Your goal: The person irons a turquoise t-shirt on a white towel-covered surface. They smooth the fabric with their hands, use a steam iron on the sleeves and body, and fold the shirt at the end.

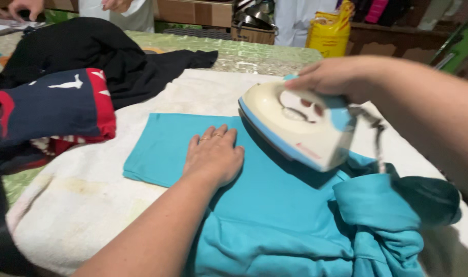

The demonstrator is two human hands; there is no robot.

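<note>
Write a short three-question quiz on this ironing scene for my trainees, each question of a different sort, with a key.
1. True or false: the right hand grips the iron by its handle.
2. What does the left hand rest on?
A. the white towel
B. the turquoise garment
C. the black cloth
3. Fill in: the folded navy and red cloth lies to the ____ of the turquoise garment.

Key: 1 true; 2 B, palm flat; 3 left.
</note>
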